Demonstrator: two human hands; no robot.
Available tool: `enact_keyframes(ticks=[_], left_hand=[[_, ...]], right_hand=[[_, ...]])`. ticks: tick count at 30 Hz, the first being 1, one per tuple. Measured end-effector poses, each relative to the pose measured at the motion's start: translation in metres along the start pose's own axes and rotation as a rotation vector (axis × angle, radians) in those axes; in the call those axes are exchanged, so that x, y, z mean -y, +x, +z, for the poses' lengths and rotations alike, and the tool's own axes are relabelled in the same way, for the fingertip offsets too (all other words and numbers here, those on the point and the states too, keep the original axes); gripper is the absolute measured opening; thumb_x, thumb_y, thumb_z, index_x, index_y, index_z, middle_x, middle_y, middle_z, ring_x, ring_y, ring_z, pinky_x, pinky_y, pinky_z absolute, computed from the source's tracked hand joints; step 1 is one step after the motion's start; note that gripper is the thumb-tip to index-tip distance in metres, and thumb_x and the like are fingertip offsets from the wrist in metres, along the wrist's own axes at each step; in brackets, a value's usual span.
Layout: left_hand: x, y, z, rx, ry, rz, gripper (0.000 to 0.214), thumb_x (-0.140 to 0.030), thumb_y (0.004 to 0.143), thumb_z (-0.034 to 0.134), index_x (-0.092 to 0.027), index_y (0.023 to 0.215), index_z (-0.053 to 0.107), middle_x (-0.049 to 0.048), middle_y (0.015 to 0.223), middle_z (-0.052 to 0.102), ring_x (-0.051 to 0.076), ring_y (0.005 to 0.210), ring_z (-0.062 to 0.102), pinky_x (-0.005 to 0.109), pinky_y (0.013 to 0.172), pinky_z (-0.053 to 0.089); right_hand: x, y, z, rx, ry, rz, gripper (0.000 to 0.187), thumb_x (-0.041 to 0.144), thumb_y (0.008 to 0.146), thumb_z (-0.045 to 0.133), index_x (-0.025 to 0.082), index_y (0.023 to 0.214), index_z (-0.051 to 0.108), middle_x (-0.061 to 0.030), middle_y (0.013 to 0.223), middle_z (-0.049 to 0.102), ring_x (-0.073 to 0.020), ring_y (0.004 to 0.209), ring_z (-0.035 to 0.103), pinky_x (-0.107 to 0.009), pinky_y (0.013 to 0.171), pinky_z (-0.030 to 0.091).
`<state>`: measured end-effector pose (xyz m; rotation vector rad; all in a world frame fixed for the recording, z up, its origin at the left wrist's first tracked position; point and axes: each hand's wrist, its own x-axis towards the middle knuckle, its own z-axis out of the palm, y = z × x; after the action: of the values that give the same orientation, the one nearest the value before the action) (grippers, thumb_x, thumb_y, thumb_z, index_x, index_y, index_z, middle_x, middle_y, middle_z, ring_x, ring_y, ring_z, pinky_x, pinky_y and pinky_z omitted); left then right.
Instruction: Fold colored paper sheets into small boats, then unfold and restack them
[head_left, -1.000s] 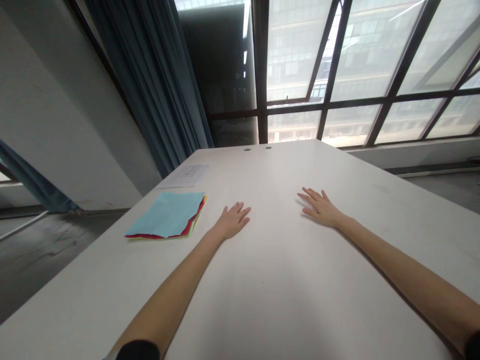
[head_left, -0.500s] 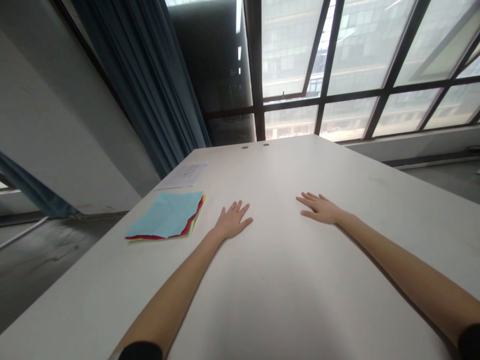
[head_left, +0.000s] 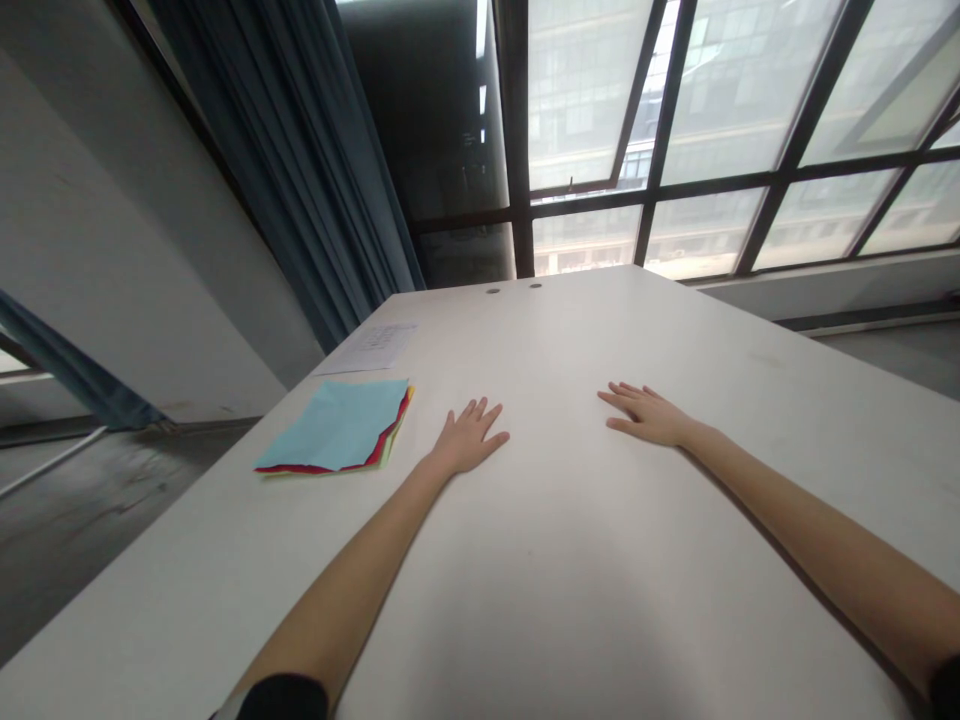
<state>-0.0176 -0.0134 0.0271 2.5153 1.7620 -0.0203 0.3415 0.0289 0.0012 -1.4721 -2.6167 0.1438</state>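
Note:
My left hand (head_left: 468, 440) lies palm down on the white table (head_left: 555, 560), its fingers spread and nothing in it. Opposite it, my right hand (head_left: 646, 415) also rests flat on the tabletop with fingers apart, holding nothing. To the left of my left hand is a stack of coloured sheets (head_left: 337, 425), light blue on top. Red, yellow and pale green edges show beneath the blue; I cannot tell whether they are paper or cloth.
Behind the stack, a printed white sheet (head_left: 369, 349) lies near the table's left edge. Two dark round spots (head_left: 493, 291) mark the far end of the table. A blue curtain (head_left: 300, 150) hangs at the left, beside dark-framed windows (head_left: 712, 230).
The camera view has shifted very slightly, so everything sits a little further right and higher. Both hands stay flat in place on the table.

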Motion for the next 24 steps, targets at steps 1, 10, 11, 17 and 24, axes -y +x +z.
enact_keyframes(ticks=[1, 10, 11, 17, 24], left_hand=[[0.0004, 0.0002, 0.0004, -0.004, -0.001, 0.002, 0.07, -0.067, 0.08, 0.012, -0.028, 0.138, 0.019, 0.0085, 0.147, 0.013, 0.027, 0.134, 0.01, 0.055, 0.101, 0.017], [0.0008, -0.0003, -0.0005, 0.002, 0.0, -0.001, 0.07, -0.066, 0.081, 0.013, -0.027, 0.138, 0.019, 0.009, 0.147, 0.012, 0.028, 0.134, 0.01, 0.055, 0.101, 0.017], [0.0005, -0.0004, -0.0009, 0.001, -0.002, 0.0, 0.069, -0.066, 0.081, 0.013, -0.027, 0.138, 0.019, 0.0091, 0.147, 0.013, 0.028, 0.134, 0.011, 0.055, 0.101, 0.017], [-0.0005, -0.0006, -0.0019, -0.006, -0.011, -0.002, 0.07, -0.066, 0.08, 0.013, -0.027, 0.138, 0.02, 0.0092, 0.147, 0.013, 0.027, 0.134, 0.011, 0.056, 0.101, 0.017], [-0.0006, -0.0003, 0.0, -0.004, -0.007, -0.005, 0.069, -0.066, 0.081, 0.013, -0.028, 0.138, 0.02, 0.0089, 0.147, 0.013, 0.027, 0.134, 0.011, 0.056, 0.101, 0.016]], right_hand=[[-0.0004, 0.0001, 0.0005, -0.004, -0.001, -0.002, 0.068, 0.065, 0.08, 0.026, 0.028, 0.138, 0.026, -0.0093, 0.144, 0.023, -0.029, 0.131, 0.021, -0.055, 0.102, 0.02], [0.0024, -0.0009, -0.001, -0.009, -0.015, 0.002, 0.069, 0.065, 0.081, 0.025, 0.026, 0.137, 0.027, -0.0108, 0.143, 0.024, -0.0281, 0.131, 0.022, -0.054, 0.102, 0.02], [0.0025, -0.0008, -0.0011, -0.01, -0.015, 0.003, 0.069, 0.065, 0.081, 0.025, 0.026, 0.137, 0.028, -0.011, 0.143, 0.024, -0.0281, 0.131, 0.022, -0.053, 0.102, 0.02], [0.0015, -0.0007, -0.0006, -0.012, -0.008, 0.006, 0.068, 0.065, 0.08, 0.027, 0.027, 0.137, 0.028, -0.0099, 0.143, 0.025, -0.0281, 0.131, 0.023, -0.053, 0.102, 0.021], [0.0011, -0.001, 0.0006, -0.03, -0.003, -0.003, 0.068, 0.065, 0.08, 0.027, 0.027, 0.136, 0.03, -0.0099, 0.143, 0.026, -0.0284, 0.13, 0.024, -0.053, 0.102, 0.021]])
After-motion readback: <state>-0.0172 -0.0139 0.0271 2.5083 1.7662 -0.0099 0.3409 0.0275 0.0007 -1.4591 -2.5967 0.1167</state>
